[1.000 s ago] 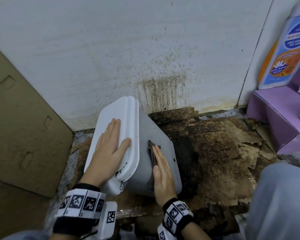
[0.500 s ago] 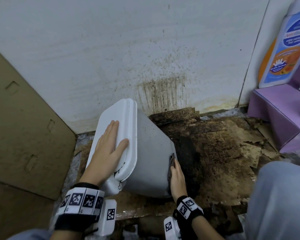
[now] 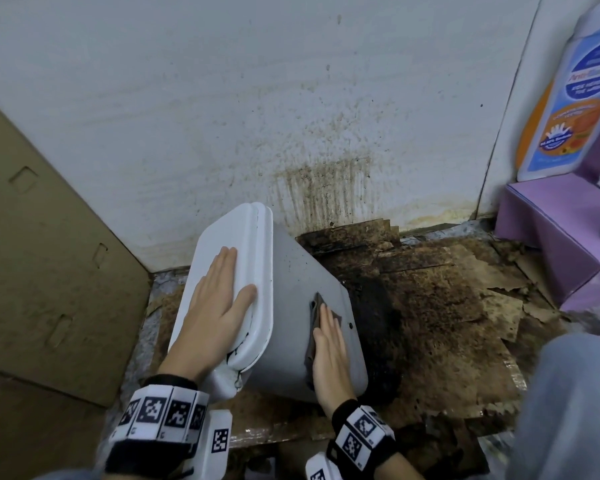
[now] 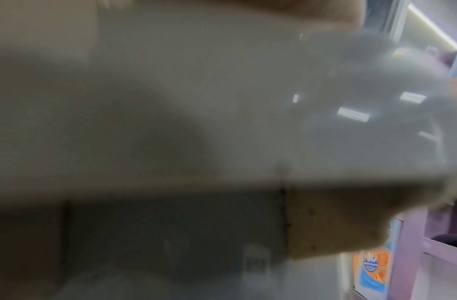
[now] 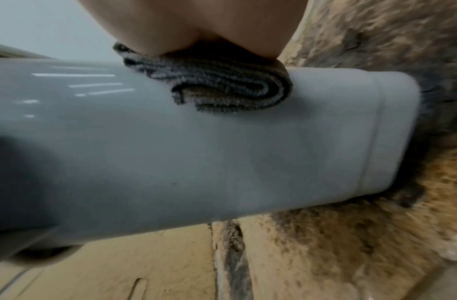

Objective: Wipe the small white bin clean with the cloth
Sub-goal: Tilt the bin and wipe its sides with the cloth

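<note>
The small white bin (image 3: 291,292) is tipped over to the left on the floor, its lid (image 3: 243,237) facing left and its side wall (image 5: 196,152) facing up. My left hand (image 3: 219,306) lies flat on the lid with straight fingers. My right hand (image 3: 329,348) presses a folded grey cloth (image 3: 317,306) flat against the bin's side wall, near the base end. In the right wrist view the cloth (image 5: 222,87) is bunched in folds under my palm. The left wrist view is blurred and filled by the bin's lid (image 4: 222,101).
A stained white wall (image 3: 291,116) stands right behind the bin. Dirty, peeling brown cardboard (image 3: 447,306) covers the floor to the right. A brown cardboard panel (image 3: 42,271) leans at the left. A purple box (image 3: 551,230) and a soap bottle (image 3: 568,98) stand at the right.
My right hand with the cloth slid down to the bin's lower edge half a second ago, then back onto its side wall. The left hand has stayed on the lid.
</note>
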{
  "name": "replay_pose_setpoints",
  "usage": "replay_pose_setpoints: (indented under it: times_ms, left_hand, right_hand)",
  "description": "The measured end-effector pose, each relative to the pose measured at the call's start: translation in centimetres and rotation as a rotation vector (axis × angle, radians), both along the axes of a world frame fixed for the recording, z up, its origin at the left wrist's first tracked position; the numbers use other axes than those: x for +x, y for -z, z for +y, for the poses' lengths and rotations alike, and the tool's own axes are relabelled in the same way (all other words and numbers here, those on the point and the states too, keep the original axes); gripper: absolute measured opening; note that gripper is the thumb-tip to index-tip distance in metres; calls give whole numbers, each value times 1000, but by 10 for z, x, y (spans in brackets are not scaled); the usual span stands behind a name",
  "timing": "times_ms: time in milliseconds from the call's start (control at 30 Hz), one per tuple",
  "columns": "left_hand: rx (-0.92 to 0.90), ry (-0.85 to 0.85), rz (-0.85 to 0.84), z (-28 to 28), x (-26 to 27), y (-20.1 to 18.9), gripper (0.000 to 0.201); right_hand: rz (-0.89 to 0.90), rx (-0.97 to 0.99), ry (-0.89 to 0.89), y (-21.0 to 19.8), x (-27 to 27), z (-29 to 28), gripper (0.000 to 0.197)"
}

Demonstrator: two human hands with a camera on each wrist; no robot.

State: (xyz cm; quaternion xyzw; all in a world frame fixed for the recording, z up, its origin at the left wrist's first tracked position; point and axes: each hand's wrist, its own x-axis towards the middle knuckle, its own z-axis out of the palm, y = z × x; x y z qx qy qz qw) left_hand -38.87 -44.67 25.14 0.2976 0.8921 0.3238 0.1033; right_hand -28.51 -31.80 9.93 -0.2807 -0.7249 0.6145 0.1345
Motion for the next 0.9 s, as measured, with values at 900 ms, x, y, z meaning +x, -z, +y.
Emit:
replay_pose_setpoints:
  times_ms: [900]
  left_hand:
    - [34, 57, -32, -13, -4, 5, 71]
  right_hand:
    - [-3, 385, -586, -42, -98, 78, 51]
